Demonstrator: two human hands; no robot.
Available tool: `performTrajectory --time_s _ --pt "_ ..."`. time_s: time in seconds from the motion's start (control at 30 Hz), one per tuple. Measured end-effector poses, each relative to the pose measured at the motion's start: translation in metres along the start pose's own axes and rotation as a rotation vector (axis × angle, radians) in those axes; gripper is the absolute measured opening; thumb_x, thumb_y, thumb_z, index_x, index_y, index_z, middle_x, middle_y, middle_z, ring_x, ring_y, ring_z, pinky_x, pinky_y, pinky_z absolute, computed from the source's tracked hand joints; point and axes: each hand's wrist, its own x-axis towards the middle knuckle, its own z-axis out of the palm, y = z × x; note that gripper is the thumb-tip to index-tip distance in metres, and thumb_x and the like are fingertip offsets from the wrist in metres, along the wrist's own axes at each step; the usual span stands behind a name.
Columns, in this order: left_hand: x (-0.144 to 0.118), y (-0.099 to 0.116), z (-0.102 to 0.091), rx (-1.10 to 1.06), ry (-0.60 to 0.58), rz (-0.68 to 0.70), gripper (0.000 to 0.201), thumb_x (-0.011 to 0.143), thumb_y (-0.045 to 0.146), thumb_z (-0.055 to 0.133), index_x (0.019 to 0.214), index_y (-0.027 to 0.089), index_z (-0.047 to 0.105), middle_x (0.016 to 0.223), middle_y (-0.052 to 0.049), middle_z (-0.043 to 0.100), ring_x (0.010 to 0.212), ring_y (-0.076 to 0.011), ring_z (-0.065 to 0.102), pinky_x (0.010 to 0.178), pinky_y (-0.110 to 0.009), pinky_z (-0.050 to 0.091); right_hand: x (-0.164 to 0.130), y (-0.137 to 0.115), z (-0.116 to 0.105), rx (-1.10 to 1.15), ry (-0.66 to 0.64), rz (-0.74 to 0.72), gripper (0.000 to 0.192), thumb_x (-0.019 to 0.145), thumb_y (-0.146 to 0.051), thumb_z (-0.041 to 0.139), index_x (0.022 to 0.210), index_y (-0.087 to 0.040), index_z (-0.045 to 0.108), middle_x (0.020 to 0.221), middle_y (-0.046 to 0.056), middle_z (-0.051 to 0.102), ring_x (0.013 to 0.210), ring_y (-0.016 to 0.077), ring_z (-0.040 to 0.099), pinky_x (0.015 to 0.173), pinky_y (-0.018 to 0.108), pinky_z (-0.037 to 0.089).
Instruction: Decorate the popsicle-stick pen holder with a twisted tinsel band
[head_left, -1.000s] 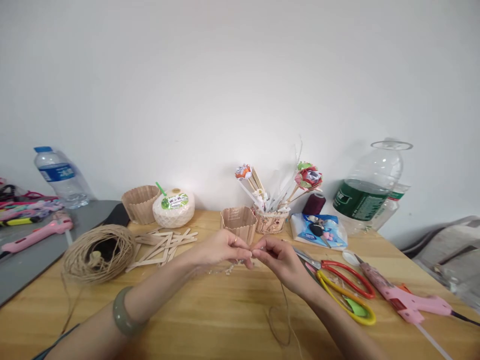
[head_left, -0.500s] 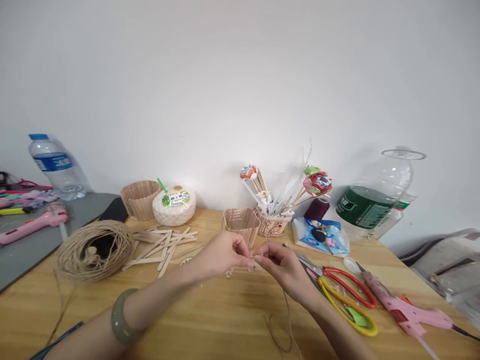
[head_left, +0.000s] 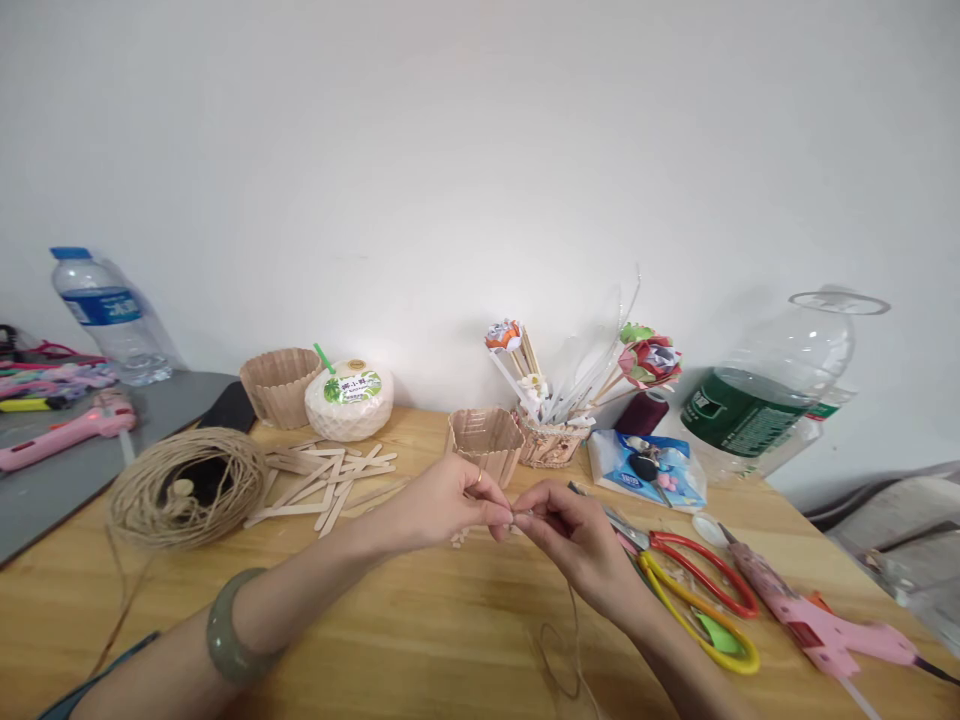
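Note:
My left hand [head_left: 469, 505] pinches thumb and forefinger together, its tips meeting those of my right hand [head_left: 566, 530], which is pinched too. Between them is a bit of thin twine, mostly covered by the fingers. More of the twine [head_left: 574, 640] hangs below my right hand and loops on the table. Just behind the fingers stands a small basket of wooden sticks [head_left: 486, 450]. Orange-and-yellow-handled scissors [head_left: 701, 590] lie right of my right hand. Loose craft sticks [head_left: 337, 485] are spread left of my left hand, beside a coil of twine [head_left: 187, 490].
A pink glue gun [head_left: 810, 625] lies at the right, another [head_left: 71, 435] on the grey mat. Along the wall stand a larger stick basket [head_left: 281, 390], a coconut [head_left: 349, 400], a basket of paper flowers [head_left: 555, 445], a cut green-labelled bottle [head_left: 750, 415] and a water bottle [head_left: 105, 310].
The view has shifted slightly. My fingertips have come closer together and now touch, where a small gap showed before.

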Motion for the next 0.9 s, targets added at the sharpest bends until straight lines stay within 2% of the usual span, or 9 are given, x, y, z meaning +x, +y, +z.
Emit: performTrajectory --time_s 0.13,0.27,0.47,0.7,0.9 --pt "-0.001 0.001 0.004 -0.021 0.072 0.015 0.018 0.070 0.030 0.059 0.068 0.014 0.067 0.060 0.000 0.062 0.056 -0.0122 0.051 0.057 -0.023 0.038 0.001 0.002 0.001 0.003 0.006 0.032 0.023 0.084 -0.040 0.052 0.081 -0.018 0.058 0.057 -0.003 0.044 0.052 0.0100 0.037 0.046 0.022 0.029" --pt "-0.002 0.002 0.007 -0.026 0.141 0.007 0.015 0.069 0.029 0.061 0.069 0.015 0.067 0.065 -0.001 0.065 0.062 -0.0141 0.056 0.059 -0.024 0.041 0.000 0.005 0.001 0.012 -0.009 0.052 0.022 0.085 -0.039 0.051 0.083 -0.018 0.056 0.060 -0.003 0.046 0.054 0.0108 0.040 0.050 0.023 0.032" --pt "-0.003 -0.001 0.007 0.071 0.246 0.049 0.012 0.069 0.027 0.063 0.072 0.017 0.069 0.081 -0.003 0.063 0.075 -0.0164 0.060 0.069 -0.026 0.045 -0.001 0.005 0.000 0.051 -0.003 0.058 0.022 0.085 -0.039 0.050 0.082 -0.018 0.055 0.061 -0.003 0.044 0.055 0.0109 0.039 0.051 0.023 0.032" --pt "-0.008 0.000 0.010 0.247 0.351 0.190 0.009 0.074 0.022 0.061 0.074 0.020 0.069 0.078 -0.002 0.060 0.074 -0.0150 0.058 0.069 -0.026 0.044 -0.001 0.002 0.001 0.109 0.050 0.088 0.024 0.083 -0.042 0.052 0.079 -0.018 0.057 0.064 -0.001 0.051 0.057 0.0116 0.045 0.052 0.023 0.034" --pt "-0.006 -0.003 0.013 0.474 0.432 0.455 0.011 0.078 0.014 0.058 0.075 0.018 0.068 0.071 -0.002 0.064 0.076 -0.0160 0.058 0.067 -0.026 0.044 0.001 0.002 0.000 0.179 0.062 0.128 0.027 0.081 -0.043 0.055 0.072 -0.018 0.056 0.060 -0.002 0.049 0.055 0.0109 0.045 0.050 0.022 0.034"
